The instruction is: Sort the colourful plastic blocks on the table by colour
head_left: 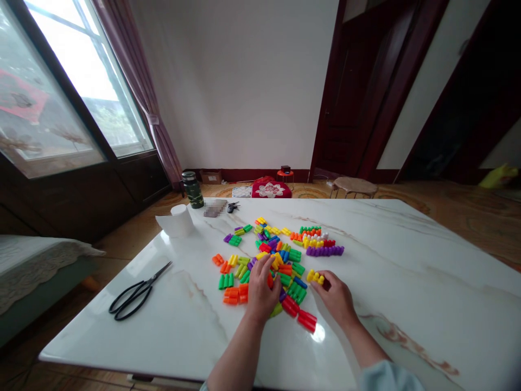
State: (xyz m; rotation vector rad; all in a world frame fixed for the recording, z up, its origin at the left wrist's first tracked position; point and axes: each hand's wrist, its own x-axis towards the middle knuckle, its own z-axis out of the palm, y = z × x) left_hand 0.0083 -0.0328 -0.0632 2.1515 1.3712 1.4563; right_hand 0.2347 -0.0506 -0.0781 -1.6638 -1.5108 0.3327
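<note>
My right hand [336,298] pinches a short yellow toy building block [315,277] between thumb and fingers, just above the table at the right of the pile. My left hand [262,288] reaches over the loose blocks, fingers bent and apart, its tips near yellow and orange pieces; the hand hides part of the pile. Around it lie green blocks [296,293], orange blocks [236,294] and red blocks [306,320]. Beyond my right hand are joined rows, among them a purple row [324,251] at the front and a yellow row [313,244] behind it.
Black-handled scissors [132,298] lie on the left of the white marbled table [407,260]. A white paper roll [179,220], a camouflage-patterned bottle [192,190] and keys [233,207] stand or lie at the far left. A stool [355,185] is on the floor beyond.
</note>
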